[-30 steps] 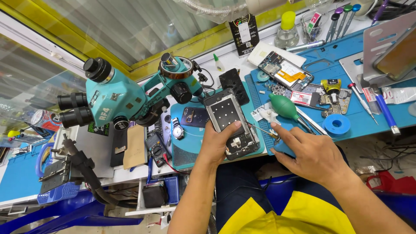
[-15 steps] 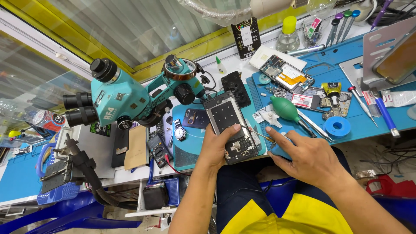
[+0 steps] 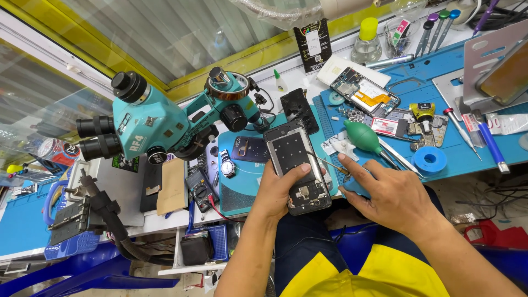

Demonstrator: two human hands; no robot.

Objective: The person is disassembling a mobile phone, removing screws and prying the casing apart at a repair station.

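An opened phone body (image 3: 297,165) with its back removed lies on the teal work mat (image 3: 242,190) at the bench's front edge. My left hand (image 3: 279,190) grips its lower left side, thumb across the frame. To the right, my right hand (image 3: 388,192) holds thin metal tweezers (image 3: 329,164), whose tips point toward the phone's right edge. A green rubber air blower (image 3: 363,137) lies just beyond my right fingers.
A teal stereo microscope (image 3: 165,124) stands at left. Another opened phone (image 3: 366,94), small parts, a blue tape roll (image 3: 429,160), screwdrivers (image 3: 436,25) and a yellow-capped bottle (image 3: 366,41) crowd the blue mat (image 3: 473,140). A wristwatch (image 3: 226,163) and multimeter (image 3: 199,188) lie left of the phone.
The view has shifted slightly. My right hand has edged left toward the phone with the tweezers. My left hand keeps its grip on the phone.
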